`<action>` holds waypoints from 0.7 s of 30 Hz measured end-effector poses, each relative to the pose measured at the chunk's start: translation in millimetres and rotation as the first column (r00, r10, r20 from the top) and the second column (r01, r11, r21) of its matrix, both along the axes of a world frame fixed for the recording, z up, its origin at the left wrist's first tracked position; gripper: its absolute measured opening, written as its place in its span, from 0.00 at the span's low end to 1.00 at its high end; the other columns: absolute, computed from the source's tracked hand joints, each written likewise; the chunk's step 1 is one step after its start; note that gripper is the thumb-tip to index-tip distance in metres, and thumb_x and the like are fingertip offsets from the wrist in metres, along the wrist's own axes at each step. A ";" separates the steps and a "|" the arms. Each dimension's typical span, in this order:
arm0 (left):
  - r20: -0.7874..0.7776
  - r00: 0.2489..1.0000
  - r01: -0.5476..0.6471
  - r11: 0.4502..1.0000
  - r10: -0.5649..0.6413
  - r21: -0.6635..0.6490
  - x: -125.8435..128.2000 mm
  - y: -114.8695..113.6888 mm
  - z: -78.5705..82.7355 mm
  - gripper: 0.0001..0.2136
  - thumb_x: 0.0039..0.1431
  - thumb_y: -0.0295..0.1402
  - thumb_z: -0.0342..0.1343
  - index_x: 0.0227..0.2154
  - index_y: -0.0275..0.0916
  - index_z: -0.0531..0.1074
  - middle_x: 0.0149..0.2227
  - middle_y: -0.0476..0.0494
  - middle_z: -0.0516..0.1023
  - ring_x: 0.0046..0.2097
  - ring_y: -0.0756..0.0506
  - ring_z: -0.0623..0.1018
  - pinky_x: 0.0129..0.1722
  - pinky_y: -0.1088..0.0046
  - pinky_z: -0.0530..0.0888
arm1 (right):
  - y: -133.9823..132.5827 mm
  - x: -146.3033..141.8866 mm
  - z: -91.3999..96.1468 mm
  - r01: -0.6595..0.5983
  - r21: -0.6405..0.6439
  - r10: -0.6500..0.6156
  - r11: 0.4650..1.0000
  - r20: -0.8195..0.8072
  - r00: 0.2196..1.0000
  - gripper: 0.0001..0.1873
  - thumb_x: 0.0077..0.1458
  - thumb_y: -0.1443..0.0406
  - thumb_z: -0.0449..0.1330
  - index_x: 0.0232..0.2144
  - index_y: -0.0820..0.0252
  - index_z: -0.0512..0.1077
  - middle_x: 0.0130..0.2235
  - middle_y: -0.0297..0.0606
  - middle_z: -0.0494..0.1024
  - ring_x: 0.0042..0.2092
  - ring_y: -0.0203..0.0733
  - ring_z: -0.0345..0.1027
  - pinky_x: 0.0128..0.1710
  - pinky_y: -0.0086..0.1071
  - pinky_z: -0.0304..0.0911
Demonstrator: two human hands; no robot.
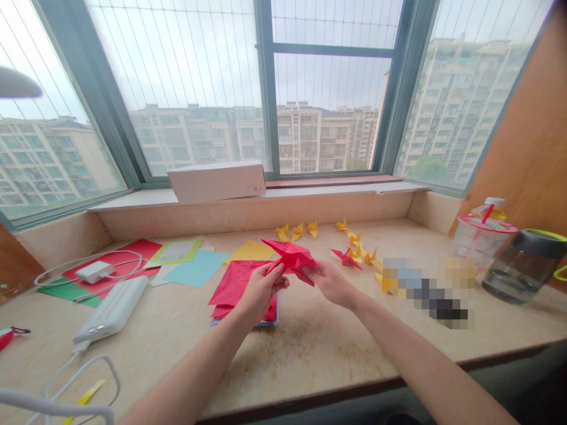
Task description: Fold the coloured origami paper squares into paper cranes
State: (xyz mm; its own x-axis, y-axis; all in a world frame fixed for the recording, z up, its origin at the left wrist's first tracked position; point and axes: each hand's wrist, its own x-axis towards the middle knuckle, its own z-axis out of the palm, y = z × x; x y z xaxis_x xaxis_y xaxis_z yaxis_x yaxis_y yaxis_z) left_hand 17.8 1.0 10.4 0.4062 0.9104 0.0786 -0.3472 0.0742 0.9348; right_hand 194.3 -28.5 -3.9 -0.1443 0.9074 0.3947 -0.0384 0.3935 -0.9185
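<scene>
Pinching a red origami crane (290, 258) between them, the left hand (261, 289) and right hand (330, 282) grip its light, soft, easily creased paper by the folded edges; loose red paper (234, 283) lies just below the left hand on the table (310, 354).

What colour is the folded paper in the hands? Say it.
The origami paper is red; head view.

A white cardboard box (217, 181) on the window ledge (345, 188), small yellow origami cranes (296, 231) along the stone counter (310, 354), a white power bank (110, 310) near a white charger (94, 271) on red card (116, 248), a plastic cup with red straw (481, 242), a dark-lidded glass jar (522, 265), apartment blocks (310, 139) beyond the window
</scene>
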 end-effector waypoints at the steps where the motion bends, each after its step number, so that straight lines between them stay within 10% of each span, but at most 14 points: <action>1: -0.004 1.000 0.008 1.000 -0.008 0.006 0.1 -0.5 0.7 0.16 0.46 0.42 0.69 0.28 0.34 0.74 0.23 0.49 0.72 0.25 0.52 0.70 0.28 0.77 0.68 | 0.1 -0.4 -0.1 -0.006 0.008 0.006 1.000 -0.031 1.000 0.18 0.57 0.52 0.60 0.39 0.59 0.78 0.32 0.37 0.78 0.36 0.40 0.70 0.41 0.38 0.68; 21: -0.194 0.980 -0.016 0.991 0.042 0.134 0.6 -3.3 -0.9 0.17 0.52 0.43 0.64 0.36 0.34 0.75 0.35 0.39 0.81 0.33 0.45 0.80 0.38 0.68 0.75 | 3.5 2.5 -9.1 0.243 0.085 -0.249 0.966 0.065 0.966 0.11 0.55 0.60 0.59 0.39 0.60 0.73 0.34 0.38 0.80 0.35 0.42 0.74 0.36 0.34 0.68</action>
State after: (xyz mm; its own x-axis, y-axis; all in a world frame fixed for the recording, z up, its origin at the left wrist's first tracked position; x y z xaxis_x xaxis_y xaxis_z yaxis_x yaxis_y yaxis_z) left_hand 18.4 -2.3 9.5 0.3987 0.9093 0.1195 -0.1567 -0.0608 0.9858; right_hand 196.8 -25.1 -13.0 0.0481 0.8865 0.4603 0.1360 0.4507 -0.8822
